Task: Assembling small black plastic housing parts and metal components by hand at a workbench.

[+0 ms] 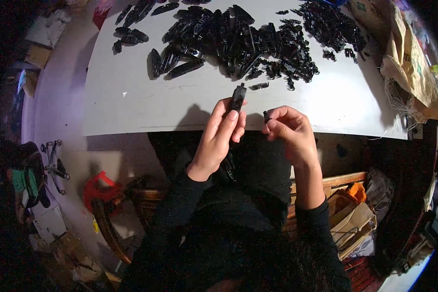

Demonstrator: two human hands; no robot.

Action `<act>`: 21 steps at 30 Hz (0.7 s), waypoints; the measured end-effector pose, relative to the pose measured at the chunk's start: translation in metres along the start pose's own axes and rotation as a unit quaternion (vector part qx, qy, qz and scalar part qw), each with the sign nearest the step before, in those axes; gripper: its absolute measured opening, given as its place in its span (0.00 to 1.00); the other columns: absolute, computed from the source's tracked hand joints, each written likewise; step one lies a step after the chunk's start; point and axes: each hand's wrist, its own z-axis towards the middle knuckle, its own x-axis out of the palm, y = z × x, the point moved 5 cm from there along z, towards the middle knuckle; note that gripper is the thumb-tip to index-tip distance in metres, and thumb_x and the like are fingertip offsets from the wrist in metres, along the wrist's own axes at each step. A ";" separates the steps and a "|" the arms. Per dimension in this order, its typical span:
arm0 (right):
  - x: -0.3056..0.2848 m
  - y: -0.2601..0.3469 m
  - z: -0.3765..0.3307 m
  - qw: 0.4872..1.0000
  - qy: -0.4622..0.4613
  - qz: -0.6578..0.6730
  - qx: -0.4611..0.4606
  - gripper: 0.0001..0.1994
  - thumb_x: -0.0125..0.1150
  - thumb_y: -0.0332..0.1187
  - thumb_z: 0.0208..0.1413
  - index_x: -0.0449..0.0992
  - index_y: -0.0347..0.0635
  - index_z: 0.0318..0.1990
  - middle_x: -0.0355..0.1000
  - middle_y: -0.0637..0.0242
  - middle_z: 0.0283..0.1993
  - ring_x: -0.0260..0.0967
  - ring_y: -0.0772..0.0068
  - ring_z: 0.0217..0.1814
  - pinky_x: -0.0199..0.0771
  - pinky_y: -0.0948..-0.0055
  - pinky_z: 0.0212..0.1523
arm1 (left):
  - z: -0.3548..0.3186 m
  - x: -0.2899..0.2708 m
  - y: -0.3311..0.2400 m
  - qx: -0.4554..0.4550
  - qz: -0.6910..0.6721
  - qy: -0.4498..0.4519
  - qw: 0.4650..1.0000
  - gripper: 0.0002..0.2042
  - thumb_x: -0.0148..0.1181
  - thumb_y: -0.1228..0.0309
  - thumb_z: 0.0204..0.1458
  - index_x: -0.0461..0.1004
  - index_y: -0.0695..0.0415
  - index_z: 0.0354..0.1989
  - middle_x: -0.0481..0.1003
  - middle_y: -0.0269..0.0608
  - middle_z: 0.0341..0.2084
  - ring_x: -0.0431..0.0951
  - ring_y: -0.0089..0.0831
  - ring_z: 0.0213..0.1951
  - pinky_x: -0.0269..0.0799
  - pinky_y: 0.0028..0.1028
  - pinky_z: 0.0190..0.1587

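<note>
Held upright in my left hand (214,136) is a long, narrow black plastic part (238,97), with a small tip at its far end; the thumb presses on its face. My right hand (293,132), a short way to the right, pinches a small black piece (266,117) between thumb and fingertips. Its exact kind is too small to tell. The two pieces are apart, both above the near edge of the white table (141,107). Beyond my hands lies a heap of long black plastic parts (228,39).
Small black clip-like pieces (294,61) lie right of the heap, with another pile of them (333,27) farther right. A frayed woven sack (409,68) hangs at the table's right edge. Below are a wooden bench (345,180), a cardboard box (357,224) and a red plastic object (100,190).
</note>
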 end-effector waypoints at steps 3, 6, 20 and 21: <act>0.011 0.001 -0.006 1.000 -0.006 -0.028 -0.007 0.05 0.61 0.28 0.48 0.72 0.40 0.29 0.71 0.71 0.25 0.60 0.87 0.20 0.54 0.88 0.19 | -0.002 0.001 0.005 -0.004 0.034 -0.008 0.999 0.15 0.41 0.65 0.60 0.60 0.60 0.51 0.63 0.29 0.27 0.59 0.14 0.24 0.56 0.14 0.25; 0.030 0.003 -0.007 0.999 0.005 -0.032 0.007 0.05 0.61 0.29 0.48 0.72 0.39 0.29 0.69 0.74 0.22 0.59 0.87 0.19 0.55 0.87 0.19 | -0.007 0.003 0.003 0.000 0.082 -0.028 0.996 0.17 0.42 0.66 0.60 0.58 0.61 0.54 0.64 0.29 0.28 0.60 0.14 0.26 0.58 0.14 0.27; 0.047 0.024 -0.017 0.982 0.023 -0.181 -0.037 0.09 0.52 0.23 0.52 0.67 0.33 0.42 0.67 0.72 0.27 0.61 0.86 0.25 0.61 0.86 0.24 | -0.012 0.014 -0.012 0.180 0.326 0.106 0.922 0.25 0.38 0.72 0.59 0.41 0.66 0.63 0.51 0.58 0.60 0.53 0.41 0.62 0.48 0.32 0.61; 0.046 0.023 -0.016 0.979 0.025 -0.192 -0.057 0.12 0.54 0.24 0.53 0.66 0.33 0.46 0.66 0.72 0.26 0.61 0.85 0.24 0.60 0.86 0.23 | -0.012 0.014 -0.013 0.180 0.326 0.106 0.922 0.25 0.38 0.72 0.59 0.41 0.66 0.63 0.51 0.58 0.60 0.53 0.41 0.62 0.48 0.32 0.61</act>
